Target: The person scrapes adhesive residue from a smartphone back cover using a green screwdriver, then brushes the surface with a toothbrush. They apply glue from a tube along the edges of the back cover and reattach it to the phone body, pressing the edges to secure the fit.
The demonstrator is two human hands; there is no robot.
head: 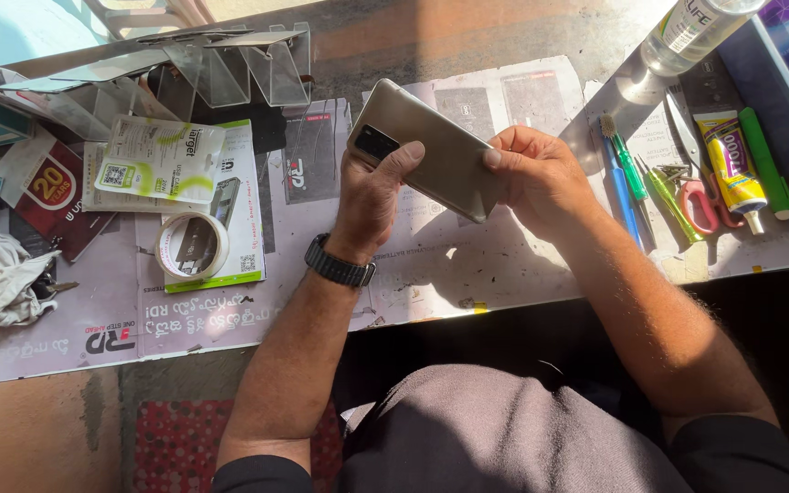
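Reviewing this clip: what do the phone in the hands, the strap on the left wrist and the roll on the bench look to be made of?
Phone: smooth champagne-gold back with a soft sheen, likely frosted glass or metal; a dark glossy camera block. Wrist strap: matte black with ribbed segments, probably rubber or silicone. Roll: white ring with a see-through middle, apparently adhesive tape, paper or plastic. Both the left hand and right hand grip the phone.
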